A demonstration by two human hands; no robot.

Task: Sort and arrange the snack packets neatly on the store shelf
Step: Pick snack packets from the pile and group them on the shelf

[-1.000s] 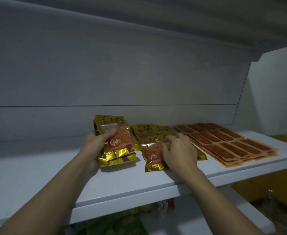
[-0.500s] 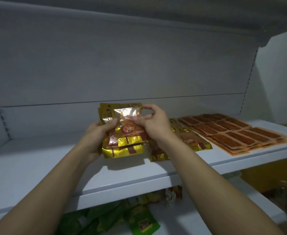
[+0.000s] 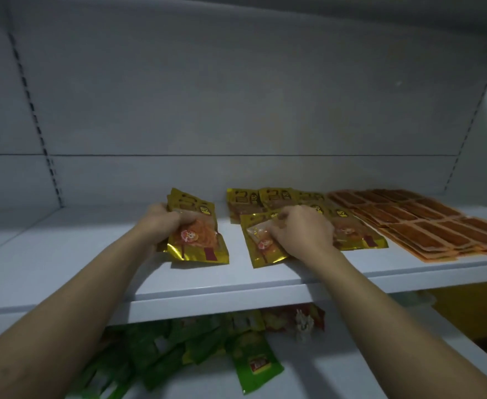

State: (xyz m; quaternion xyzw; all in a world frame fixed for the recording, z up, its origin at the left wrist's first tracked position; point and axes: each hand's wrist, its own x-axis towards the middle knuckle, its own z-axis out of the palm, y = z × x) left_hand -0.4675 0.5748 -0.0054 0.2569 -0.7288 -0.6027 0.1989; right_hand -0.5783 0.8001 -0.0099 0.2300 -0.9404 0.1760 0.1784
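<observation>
Left hand grips a stack of shiny gold packets; right hand pinches one flat packet on the smooth shelf.

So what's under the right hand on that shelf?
A gold snack packet lies flat on the shelf, gripped by the right hand. The hand covers its upper right part, so whether another packet lies beneath there cannot be seen.

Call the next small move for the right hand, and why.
Probably lift the loose gold packet under the right hand onto the stack the left hand grips: right fingers curl on that packet, which lies askew on the shelf, apart from the stack.
</observation>
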